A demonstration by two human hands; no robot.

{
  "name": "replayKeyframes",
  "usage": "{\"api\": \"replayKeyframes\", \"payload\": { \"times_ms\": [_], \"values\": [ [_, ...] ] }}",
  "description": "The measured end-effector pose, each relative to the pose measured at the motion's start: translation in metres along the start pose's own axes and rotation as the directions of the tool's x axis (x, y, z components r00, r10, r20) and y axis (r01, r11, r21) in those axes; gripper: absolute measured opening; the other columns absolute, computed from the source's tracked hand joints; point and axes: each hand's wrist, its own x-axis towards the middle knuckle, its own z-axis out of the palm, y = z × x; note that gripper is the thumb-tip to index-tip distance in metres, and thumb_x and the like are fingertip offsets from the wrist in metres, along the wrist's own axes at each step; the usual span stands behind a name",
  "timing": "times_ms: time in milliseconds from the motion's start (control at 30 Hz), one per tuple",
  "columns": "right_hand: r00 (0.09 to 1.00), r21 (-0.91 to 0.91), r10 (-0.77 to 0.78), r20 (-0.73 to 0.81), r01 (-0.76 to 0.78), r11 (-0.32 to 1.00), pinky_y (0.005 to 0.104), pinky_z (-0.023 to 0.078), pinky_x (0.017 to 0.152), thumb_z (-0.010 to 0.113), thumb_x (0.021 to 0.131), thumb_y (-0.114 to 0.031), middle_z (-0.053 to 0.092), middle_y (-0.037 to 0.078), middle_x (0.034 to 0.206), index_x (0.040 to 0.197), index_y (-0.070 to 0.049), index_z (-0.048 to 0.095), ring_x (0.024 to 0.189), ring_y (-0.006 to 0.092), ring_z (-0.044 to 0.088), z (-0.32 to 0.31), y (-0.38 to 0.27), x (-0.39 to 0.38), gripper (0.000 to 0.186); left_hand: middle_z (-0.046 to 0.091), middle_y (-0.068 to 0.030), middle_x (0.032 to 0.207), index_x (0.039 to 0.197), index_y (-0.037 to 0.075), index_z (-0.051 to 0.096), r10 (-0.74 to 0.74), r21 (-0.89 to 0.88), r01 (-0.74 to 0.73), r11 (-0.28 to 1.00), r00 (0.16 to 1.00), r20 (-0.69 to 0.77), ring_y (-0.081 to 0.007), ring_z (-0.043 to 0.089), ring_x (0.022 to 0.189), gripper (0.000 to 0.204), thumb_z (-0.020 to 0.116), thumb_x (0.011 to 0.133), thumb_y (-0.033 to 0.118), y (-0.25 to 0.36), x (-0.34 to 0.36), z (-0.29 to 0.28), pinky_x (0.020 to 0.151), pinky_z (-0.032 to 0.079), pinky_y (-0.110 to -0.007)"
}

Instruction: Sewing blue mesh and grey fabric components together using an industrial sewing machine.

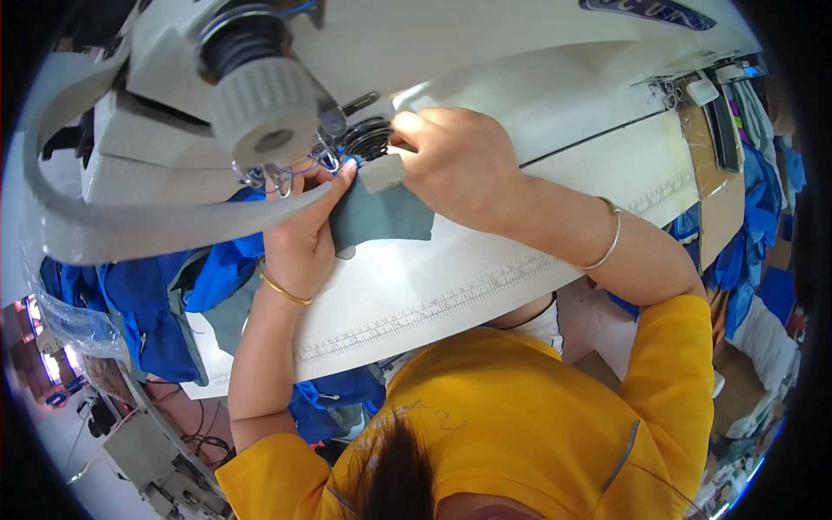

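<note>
Grey-green cloth pc (386, 215) lies upper ctr of frame, on white counter (472, 260) under the sewing machine (520, 43); sits between the two hands, just R of L hand (299, 227), below & L of R hand (468, 169). L grip: thumb & fingers close tog. at cloth's upper L edge, near blue thread; can't tell if clamped on it, part hidden by curved whitish strip (165, 230). R grip: fingers curled in, tips hidden behind small ribbed dial (382, 173); can't tell if closed on cloth. Cloth orientation: visible part wider L–R than tall, lower edge running roughly L–R, sharp corner pointing lower R; small flap at lower L. Upper end hidden by machine parts, so full long axis unclear. Poses: L forearm rises from lower L, near upright, thumb pointing up & R, gold-coloured bangle (284, 286) at wrist. R forearm comes in from R of frame, elbow bent, slanting up-L, back of hand up, silver-coloured bangle (614, 234) on forearm. Blue cloth (152, 303) bunched L of frame, by counter's L end.
</note>
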Motion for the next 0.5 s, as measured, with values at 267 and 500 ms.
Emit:
{"api": "replayKeyframes", "payload": {
  "times_ms": [267,500],
  "values": [
    [0.997,0.053,-0.051,0.061,0.048,0.997,0.0322,0.054,0.055,0.071,0.070,-0.013,0.057,0.000,0.074,0.071,-0.013,0.063,0.069,0.0174,0.064,-0.007,0.002,0.005,0.008,0.070,-0.0165,0.107,0.118,0.007,0.075,0.078,0.117,-0.079,0.990,0.997,0.008,-0.0336,0.064,0.109,0.053,0.060,0.072,-0.015,0.001,-0.001,-0.003,0.099,0.045,-0.045],
    [1.000,0.098,0.020,-0.011,-0.019,0.995,0.0323,0.052,0.055,0.071,0.074,-0.011,0.058,0.001,0.076,0.076,-0.011,0.067,0.069,0.0180,0.063,-0.006,-0.001,0.005,0.004,0.064,-0.0165,0.120,0.110,0.003,0.075,0.095,0.100,-0.091,0.991,0.995,-0.037,-0.0363,0.062,0.104,0.042,0.065,0.072,-0.010,0.002,-0.003,0.004,0.088,0.052,-0.042]
  ]
}}
